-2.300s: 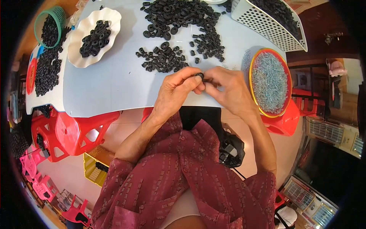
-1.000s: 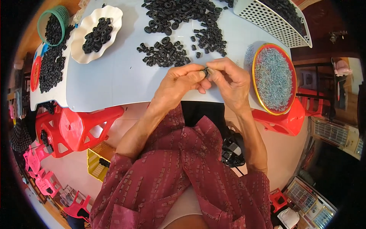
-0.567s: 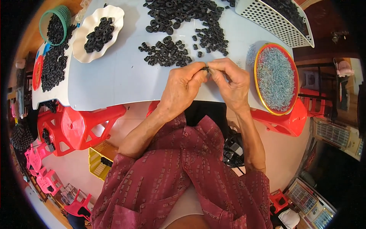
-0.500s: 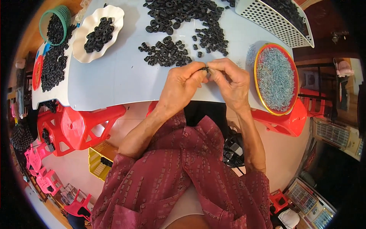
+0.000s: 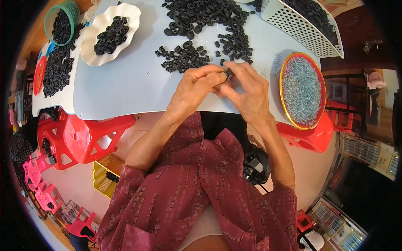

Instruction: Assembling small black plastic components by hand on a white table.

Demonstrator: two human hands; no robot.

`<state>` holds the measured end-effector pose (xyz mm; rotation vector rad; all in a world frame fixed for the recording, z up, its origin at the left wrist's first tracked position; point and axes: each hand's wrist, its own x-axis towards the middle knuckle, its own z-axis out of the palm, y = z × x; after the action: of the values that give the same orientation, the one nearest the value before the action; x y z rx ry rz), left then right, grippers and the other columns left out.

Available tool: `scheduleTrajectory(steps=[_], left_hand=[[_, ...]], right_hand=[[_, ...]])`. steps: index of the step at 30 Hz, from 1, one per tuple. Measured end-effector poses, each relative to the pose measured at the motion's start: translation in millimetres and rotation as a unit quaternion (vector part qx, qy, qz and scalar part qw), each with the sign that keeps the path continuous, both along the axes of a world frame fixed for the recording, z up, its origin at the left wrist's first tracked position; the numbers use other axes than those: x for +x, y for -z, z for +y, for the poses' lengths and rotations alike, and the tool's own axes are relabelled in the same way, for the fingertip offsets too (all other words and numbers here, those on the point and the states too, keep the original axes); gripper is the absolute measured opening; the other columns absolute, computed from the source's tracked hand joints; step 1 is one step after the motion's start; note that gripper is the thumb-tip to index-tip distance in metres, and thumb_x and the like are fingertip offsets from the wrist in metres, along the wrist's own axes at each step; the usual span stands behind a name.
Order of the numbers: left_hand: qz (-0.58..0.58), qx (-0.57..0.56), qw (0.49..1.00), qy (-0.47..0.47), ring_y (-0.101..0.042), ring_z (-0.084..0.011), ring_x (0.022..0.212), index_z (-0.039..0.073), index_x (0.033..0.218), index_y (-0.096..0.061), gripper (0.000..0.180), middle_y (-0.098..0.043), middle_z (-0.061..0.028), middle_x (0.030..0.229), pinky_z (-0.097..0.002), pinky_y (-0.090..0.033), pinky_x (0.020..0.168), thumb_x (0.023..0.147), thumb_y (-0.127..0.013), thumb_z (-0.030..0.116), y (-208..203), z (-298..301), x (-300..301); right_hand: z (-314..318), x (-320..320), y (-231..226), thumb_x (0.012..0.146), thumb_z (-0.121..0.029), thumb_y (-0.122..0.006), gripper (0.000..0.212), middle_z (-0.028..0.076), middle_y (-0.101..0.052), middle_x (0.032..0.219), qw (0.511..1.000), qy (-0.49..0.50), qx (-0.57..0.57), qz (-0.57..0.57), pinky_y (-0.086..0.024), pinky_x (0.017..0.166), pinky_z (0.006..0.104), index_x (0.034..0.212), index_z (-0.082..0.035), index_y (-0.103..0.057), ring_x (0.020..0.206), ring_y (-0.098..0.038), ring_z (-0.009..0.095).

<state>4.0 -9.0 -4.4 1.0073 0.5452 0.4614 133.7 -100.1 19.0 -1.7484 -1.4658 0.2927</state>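
My left hand [image 5: 196,88] pinches a small black plastic part [image 5: 228,72] between thumb and fingertips, above the front edge of the table. My right hand [image 5: 248,91] meets it there, thumb and forefinger curled around the same part; the fingers hide most of it, and whether the right hand grips something smaller is hidden. Just beyond my hands lies a small pile of black parts [image 5: 184,57]. A narrower pile of small black pieces [image 5: 237,45] stretches behind my right hand. Near that hand, a yellow-rimmed red tray [image 5: 283,98] carries many small clear bluish pieces [image 5: 302,90].
A larger black heap [image 5: 205,14] covers the table's far side. At left are a scalloped white dish [image 5: 90,52] of black parts, a tipped green basket [image 5: 71,12] and another black pile [image 5: 57,73]. A perforated white basket [image 5: 293,31] stands far right. Red stools [image 5: 90,136] sit below the table.
My right fingers have shifted around the part, the forefinger now reaching over its far side and the thumb lower. My left hand still pinches it. The whole view has tilted slightly.
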Motion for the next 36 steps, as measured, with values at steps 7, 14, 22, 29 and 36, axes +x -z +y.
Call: scheduleTrajectory(steps=[7,14,22,29,36], left_hand=[[-0.005,0.006,0.998,0.063,-0.058,-0.0121,0.072,-0.003,0.092,-0.063,0.026,-0.062,-0.0064,0.08,-0.0253,-0.049,0.069,0.092,-0.051,0.02,1.3,7.6,-2.8],[-0.03,-0.024,0.999,0.038,-0.054,-0.0101,0.071,-0.001,0.086,-0.061,0.027,-0.058,-0.0031,0.076,-0.0251,-0.048,0.069,0.093,-0.048,0.022,9.0,8.1,1.3],[-0.042,-0.016,0.999,0.014,-0.059,-0.0138,0.074,-0.003,0.089,-0.061,0.036,-0.063,-0.0081,0.08,-0.0272,-0.048,0.071,0.095,-0.044,0.029,2.0,-1.2,-0.2],[-0.008,0.156,0.988,-0.011,-0.058,-0.0141,0.074,-0.004,0.089,-0.058,0.034,-0.063,-0.0087,0.08,-0.0278,-0.047,0.07,0.098,-0.042,0.025,0.2,-13.6,-3.4],[0.007,0.19,0.982,-0.019,-0.057,-0.0146,0.073,-0.003,0.092,-0.058,0.032,-0.063,-0.0087,0.08,-0.0281,-0.047,0.069,0.098,-0.045,0.026,2.6,-16.7,-4.5]], right_hand=[[2.4,2.0,9.0,0.07,-0.005,-0.073,0.038,0.014,-0.061,0.092,1.0,-0.001,0.011,-0.012,-0.05,0.073,0.0376,0.106,0.0,-0.06,0.084,-0.059,0.032],[7.7,-4.2,22.0,0.07,-0.002,-0.071,0.034,0.012,-0.059,0.088,0.992,0.004,0.096,-0.081,-0.049,0.068,0.0359,0.103,0.0,-0.061,0.078,-0.057,0.029],[10.0,17.5,-0.5,0.078,-0.009,-0.068,0.028,0.01,-0.06,0.078,0.994,0.028,0.095,-0.039,-0.049,0.061,0.0306,0.105,-0.002,-0.062,0.064,-0.06,0.018],[52.4,170.6,-85.4,0.081,-0.027,-0.07,0.032,0.013,-0.068,0.086,0.958,0.195,0.088,-0.191,-0.05,0.068,0.0307,0.101,-0.002,-0.068,0.074,-0.065,0.018],[70.9,118.6,-63.1,0.08,-0.022,-0.068,0.021,0.009,-0.067,0.093,0.931,0.041,0.143,-0.333,-0.046,0.082,0.0395,0.096,-0.009,-0.069,0.091,-0.06,0.026]])
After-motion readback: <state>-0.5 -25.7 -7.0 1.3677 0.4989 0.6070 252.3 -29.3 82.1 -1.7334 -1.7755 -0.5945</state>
